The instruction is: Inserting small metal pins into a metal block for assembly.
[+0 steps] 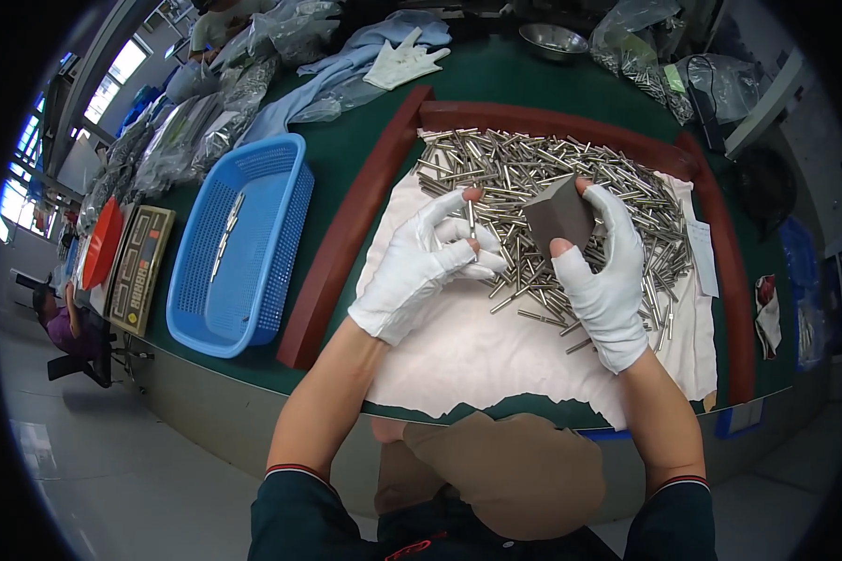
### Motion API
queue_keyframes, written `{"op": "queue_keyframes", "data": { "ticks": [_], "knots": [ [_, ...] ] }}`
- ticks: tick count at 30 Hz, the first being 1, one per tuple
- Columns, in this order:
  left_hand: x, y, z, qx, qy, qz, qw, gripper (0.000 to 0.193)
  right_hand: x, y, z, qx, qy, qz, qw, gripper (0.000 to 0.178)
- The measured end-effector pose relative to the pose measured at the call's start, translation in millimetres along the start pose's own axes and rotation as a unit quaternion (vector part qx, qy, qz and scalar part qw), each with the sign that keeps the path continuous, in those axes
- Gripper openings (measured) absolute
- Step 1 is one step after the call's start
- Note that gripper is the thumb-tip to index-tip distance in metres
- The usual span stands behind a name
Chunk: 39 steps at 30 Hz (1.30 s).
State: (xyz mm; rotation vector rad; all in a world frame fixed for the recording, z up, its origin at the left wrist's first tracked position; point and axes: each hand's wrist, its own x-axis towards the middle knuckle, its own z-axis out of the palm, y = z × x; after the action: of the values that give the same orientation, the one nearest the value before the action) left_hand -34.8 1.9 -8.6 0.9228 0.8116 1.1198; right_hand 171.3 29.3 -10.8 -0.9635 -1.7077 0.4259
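Observation:
My left hand (430, 248), in a white glove with bare thumb and index tips, pinches a short metal pin (471, 220) held upright. In my right hand (610, 271), gloved the same way, is a dark grey-brown block (559, 217), gripped between thumb and fingers. The block is tilted and sits just right of the pin, apart from it. Beneath and behind both hands spreads a heap of shiny metal pins (515, 159), lying every which way on a pale cloth (496, 360). Several loose pins lie near my right wrist.
A dark red wooden frame (346, 252) borders the cloth at left, back and right. To the left stand a blue plastic basket (271, 290) with a few pins inside, a counting scale (140, 271) and a red tray (101, 245). Further back lie a white glove (405, 62), a metal bowl (554, 39) and plastic bags.

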Motion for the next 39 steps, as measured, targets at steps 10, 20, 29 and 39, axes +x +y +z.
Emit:
{"op": "queue_keyframes", "data": {
  "ticks": [10, 20, 29, 39],
  "knots": [
    [-2.7, -2.8, -5.1, 0.004, -0.007, -0.019, 1.000, 0.051, -1.4, -1.0, 1.9, 0.017, -0.010, 0.028, 0.999, 0.054],
    [-6.1, 0.0, 6.0, -0.013, 0.030, -0.013, 0.999, 0.060, -2.2, -1.7, 1.8, 0.003, -0.018, 0.031, 0.999, 0.054],
    [-7.7, -7.6, 15.8, 0.109, 0.060, 0.104, 0.987, 0.071, -4.1, 0.7, 3.4, 0.019, -0.026, 0.024, 0.999, 0.055],
    [-7.9, -28.6, 11.8, 0.193, 0.029, 0.207, 0.959, 0.067, -3.8, -7.3, 1.4, -0.062, -0.087, -0.151, 0.983, 0.068]
  ]
}}
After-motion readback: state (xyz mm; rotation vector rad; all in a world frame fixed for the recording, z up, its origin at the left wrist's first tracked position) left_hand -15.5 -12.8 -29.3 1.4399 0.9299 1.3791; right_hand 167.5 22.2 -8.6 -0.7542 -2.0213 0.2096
